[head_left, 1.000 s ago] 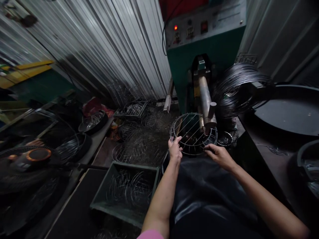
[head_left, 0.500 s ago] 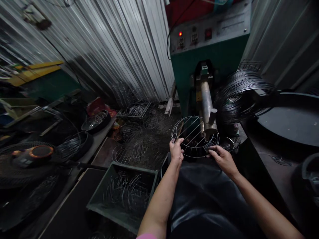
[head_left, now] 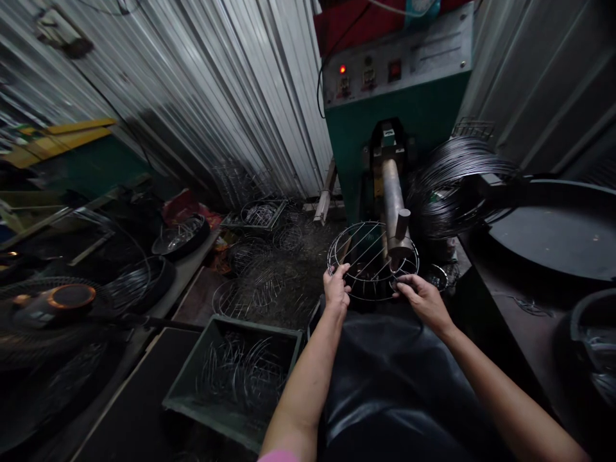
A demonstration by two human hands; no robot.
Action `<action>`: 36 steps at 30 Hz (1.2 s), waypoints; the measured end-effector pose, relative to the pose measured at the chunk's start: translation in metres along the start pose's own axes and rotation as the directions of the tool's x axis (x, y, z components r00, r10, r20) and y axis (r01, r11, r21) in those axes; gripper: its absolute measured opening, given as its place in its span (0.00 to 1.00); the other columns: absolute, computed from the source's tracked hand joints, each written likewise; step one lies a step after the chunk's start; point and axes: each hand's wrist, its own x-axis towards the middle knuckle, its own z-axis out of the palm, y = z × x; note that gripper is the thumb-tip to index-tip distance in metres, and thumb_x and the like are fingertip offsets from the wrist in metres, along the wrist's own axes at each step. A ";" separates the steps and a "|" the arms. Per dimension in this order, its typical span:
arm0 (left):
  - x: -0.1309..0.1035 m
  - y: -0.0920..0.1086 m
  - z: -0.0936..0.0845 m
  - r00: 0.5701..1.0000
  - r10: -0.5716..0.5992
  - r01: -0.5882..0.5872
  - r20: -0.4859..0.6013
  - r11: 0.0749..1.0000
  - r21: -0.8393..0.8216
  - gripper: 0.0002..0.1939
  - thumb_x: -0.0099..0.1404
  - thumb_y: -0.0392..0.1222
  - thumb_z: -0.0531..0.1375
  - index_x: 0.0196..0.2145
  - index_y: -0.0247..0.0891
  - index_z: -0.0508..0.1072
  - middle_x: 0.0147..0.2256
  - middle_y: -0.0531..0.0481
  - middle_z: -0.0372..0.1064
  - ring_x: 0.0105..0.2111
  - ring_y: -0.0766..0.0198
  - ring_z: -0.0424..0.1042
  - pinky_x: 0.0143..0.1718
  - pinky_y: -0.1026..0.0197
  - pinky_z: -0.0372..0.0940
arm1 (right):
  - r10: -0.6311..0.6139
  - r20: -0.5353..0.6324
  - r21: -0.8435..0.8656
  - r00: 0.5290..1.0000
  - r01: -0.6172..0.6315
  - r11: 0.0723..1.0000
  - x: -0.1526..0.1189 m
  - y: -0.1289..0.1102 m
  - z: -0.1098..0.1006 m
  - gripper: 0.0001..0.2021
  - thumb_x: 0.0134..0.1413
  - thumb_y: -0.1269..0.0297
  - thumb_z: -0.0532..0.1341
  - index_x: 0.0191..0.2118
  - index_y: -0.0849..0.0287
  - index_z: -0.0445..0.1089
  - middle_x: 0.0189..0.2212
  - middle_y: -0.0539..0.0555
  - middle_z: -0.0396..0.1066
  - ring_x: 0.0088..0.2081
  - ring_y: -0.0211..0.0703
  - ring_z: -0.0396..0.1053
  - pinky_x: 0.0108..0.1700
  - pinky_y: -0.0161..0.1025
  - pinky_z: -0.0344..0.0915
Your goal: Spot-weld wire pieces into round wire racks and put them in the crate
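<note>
My left hand [head_left: 337,287] is closed on the near left rim of a round wire rack [head_left: 366,256], with parallel bars crossing it. With thumb and fingertips, my right hand [head_left: 422,300] pinches a small wire loop [head_left: 394,281] at the rack's near right rim; the fingers partly hide it. Just above that spot is the lower tip of the metal arm [head_left: 395,199] of a green machine [head_left: 351,138]. The rack lies tilted under the arm's end, and I cannot tell whether the tip touches it.
A green bin [head_left: 231,417] with bent wire pieces stands at front left. A large wire coil [head_left: 464,186] hangs right of the arm, beside a big grey round tray [head_left: 558,231]. Wire rings [head_left: 250,289] lie on the floor to the left. A red light [head_left: 342,68] glows on the machine panel.
The whole view has shifted slightly. My right hand has moved a little left with the small loop, closer beneath the arm's tip. My left hand keeps its hold on the rack.
</note>
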 end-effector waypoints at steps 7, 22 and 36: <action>-0.006 -0.007 0.001 1.000 0.007 -0.007 0.018 1.000 -0.014 0.24 0.38 0.43 0.67 0.30 0.39 0.58 0.21 0.62 0.50 0.15 0.79 0.46 0.14 0.71 0.40 | 0.035 -0.101 0.024 0.994 -0.032 0.999 -0.012 0.006 0.002 0.13 0.48 0.53 0.59 0.34 0.58 0.66 0.25 0.53 0.72 0.29 0.44 0.72 0.31 0.37 0.69; 0.003 -0.001 0.005 0.999 -0.022 0.022 -0.030 1.000 0.007 0.24 0.38 0.43 0.67 0.30 0.37 0.59 0.21 0.63 0.49 0.14 0.80 0.45 0.13 0.71 0.41 | -0.008 -0.073 0.082 0.997 0.014 0.997 0.003 0.010 0.001 0.17 0.46 0.50 0.60 0.33 0.61 0.66 0.27 0.54 0.72 0.28 0.42 0.72 0.32 0.37 0.68; 0.004 0.018 -0.009 0.986 -0.154 0.146 0.060 0.982 0.123 0.21 0.43 0.52 0.66 0.26 0.37 0.62 0.19 0.60 0.54 0.14 0.76 0.56 0.15 0.70 0.52 | -0.111 -0.327 -0.286 0.938 0.013 0.958 -0.044 0.027 -0.085 0.14 0.50 0.58 0.60 0.42 0.57 0.71 0.38 0.56 0.72 0.39 0.46 0.69 0.41 0.39 0.63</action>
